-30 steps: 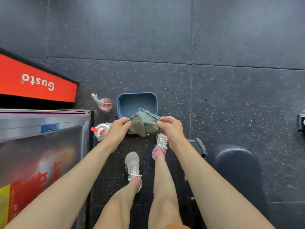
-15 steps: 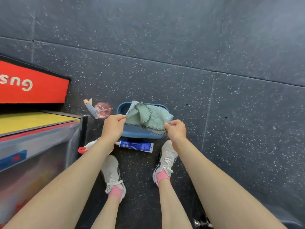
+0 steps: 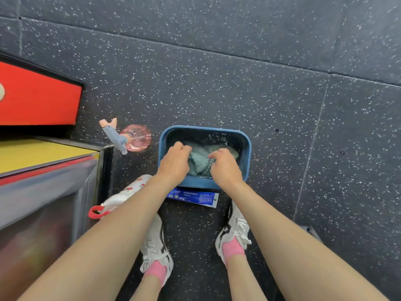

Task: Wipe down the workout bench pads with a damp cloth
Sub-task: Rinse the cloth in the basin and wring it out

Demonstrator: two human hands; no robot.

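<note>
- The floor (image 3: 238, 83) is dark rubber with lots of little white specks. Thin lines cut it into big squares.
- A big cabinet (image 3: 43, 192) stands on the left. Its top is yellow and its front is shiny and blurry. Behind it is a red board (image 3: 36, 98).
- A blue tub (image 3: 247, 148) sits on the floor in the middle, just in front of the person's feet. Small bright drops show near its far wall.
- The left shoe (image 3: 155, 242) and the right shoe (image 3: 236, 229) are white with black trim. They stand apart, toes toward the tub. Pink socks (image 3: 232, 249) show above them.
- The left hand (image 3: 173, 164) reaches down into the left side of the tub. Its fingers are curled and grab the cloth.
- The right hand (image 3: 225, 168) reaches into the right side of the tub. Its fingers are curled too and pinch the cloth.
- The cloth (image 3: 199, 164) is green and bunched up. It lies inside the tub, between the two hands.
- A white bottle (image 3: 130, 190) with a red loop lies by the cabinet, partly under the left arm.
- A pink spray bottle (image 3: 136, 137) stands just left of the tub.
- A blue tube (image 3: 193, 197) lies flat on the floor, right against the near side of the tub.
</note>
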